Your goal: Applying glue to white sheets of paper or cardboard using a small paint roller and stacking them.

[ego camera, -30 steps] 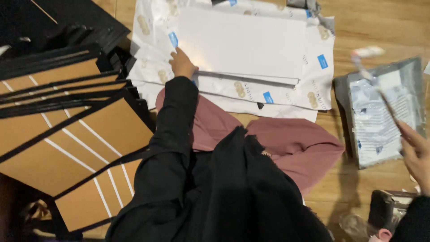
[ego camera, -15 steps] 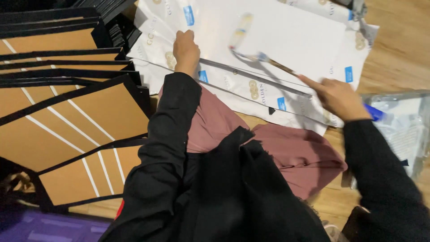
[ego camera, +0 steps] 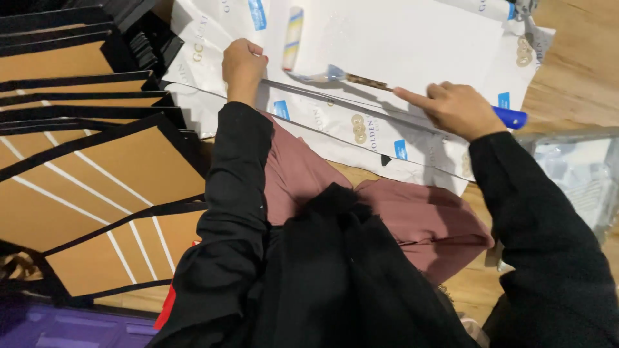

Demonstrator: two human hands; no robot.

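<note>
My left hand [ego camera: 242, 66] presses down on the left edge of a stack of white sheets [ego camera: 400, 45] lying on the wooden floor. My right hand [ego camera: 454, 108] grips a paintbrush [ego camera: 361, 79] with a blue handle end [ego camera: 510, 117]; its bristles rest on the top white sheet, near a pale streak of colour [ego camera: 293, 29]. Below the top sheet lie white printed sheets [ego camera: 335, 122] with gold marks and blue tags. Both arms wear black sleeves.
Flat brown cardboard panels with black borders and white fold lines [ego camera: 97, 174] are spread at the left. A grey tray [ego camera: 574, 167] sits on the floor at the right. Pink cloth [ego camera: 412, 219] covers my lap. A purple object [ego camera: 58, 325] lies at the bottom left.
My right hand swung in from the tray at the right with the brush and brought its bristles down onto the white sheet. My left hand stayed on the sheet's edge.
</note>
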